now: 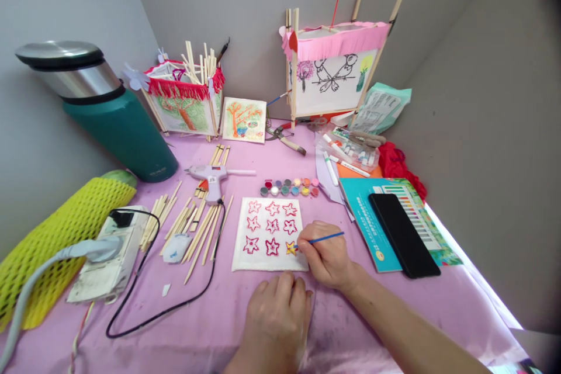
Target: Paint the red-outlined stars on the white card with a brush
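Observation:
My right hand [326, 254] is closed around a thin blue paintbrush [326, 238]. The brush tip meets the star at the lower right of a white square cloth-like panel [239, 234]. That star [291, 248] is yellow inside; the other stars on the panel show red outlines with pale insides. My left hand [278, 315] lies palm down at the panel's near edge, fingers stretched forward and holding nothing. Just beyond the panel stands a double row of small paint pots [285, 190] in several colours.
At left are a glue gun [213, 178], wooden sticks [204, 239], a black cord [193, 302], a power strip [109, 263] and a teal bottle [127, 134]. A phone [403, 234] lies on a blue book [359, 216] at right. Decorated paper lanterns [328, 90] stand behind, with pliers [287, 139] nearby.

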### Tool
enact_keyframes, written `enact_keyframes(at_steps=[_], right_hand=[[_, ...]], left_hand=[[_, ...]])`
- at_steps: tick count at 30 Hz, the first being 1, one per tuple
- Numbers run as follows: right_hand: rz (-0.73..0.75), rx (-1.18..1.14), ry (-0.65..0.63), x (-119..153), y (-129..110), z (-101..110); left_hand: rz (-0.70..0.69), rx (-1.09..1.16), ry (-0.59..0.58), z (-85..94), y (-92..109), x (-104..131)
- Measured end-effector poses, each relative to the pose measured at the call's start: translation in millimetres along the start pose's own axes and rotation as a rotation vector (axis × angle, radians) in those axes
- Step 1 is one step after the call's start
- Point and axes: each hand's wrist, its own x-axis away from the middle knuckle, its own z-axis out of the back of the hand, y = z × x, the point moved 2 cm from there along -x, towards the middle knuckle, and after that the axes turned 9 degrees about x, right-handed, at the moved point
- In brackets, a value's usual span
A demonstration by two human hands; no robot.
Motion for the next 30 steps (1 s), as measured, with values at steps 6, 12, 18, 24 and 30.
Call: enact_keyframes(at_steps=[6,12,18,24,30], right_hand=[[-0.01,0.016,0.009,0.4,-0.3,0.2],[-0.012,0.024,-0.002,0.1,-1.1,-0.7],[-0.014,0.016,-0.013,0.7,-1.6,-0.8],[-0.028,0.052,0.002,0.8,-0.6,-1.1],[-0.006,0.001,0.012,0.6,-1.3,-1.7]], left_hand=[[0.001,0.0,0.001,-0.6,-0.7,0.2],[0.001,-0.003,0.0,0.1,-0.7,-0.8],[-0.006,-0.006,0.006,0.7,-0.4,-1.1],[0.001,-0.007,-0.004,1.1,-0.6,-1.5],[-0.002,-0.002,-0.003,1.3,-0.4,-1.4]])
